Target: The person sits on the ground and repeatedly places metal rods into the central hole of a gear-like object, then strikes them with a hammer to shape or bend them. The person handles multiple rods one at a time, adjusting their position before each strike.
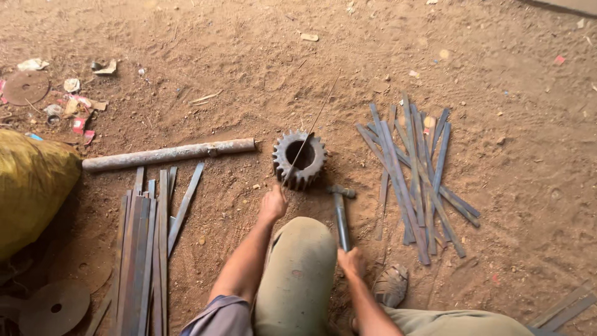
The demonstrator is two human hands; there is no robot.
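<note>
My left hand (273, 203) grips the near end of a thin flat metal strip (309, 132), which lies slanted across the top of a large rusty gear (300, 159) standing on the dirt. My right hand (352, 261) holds the handle of a steel hammer (341, 211); its head rests on the ground just right of the gear. My bent knee sits between both arms.
A pile of flat metal strips (415, 174) lies to the right, another bundle (146, 249) to the left. A rusty pipe (168, 154) lies left of the gear. A yellow sack (31, 186) and round metal discs (55, 306) are at the left edge.
</note>
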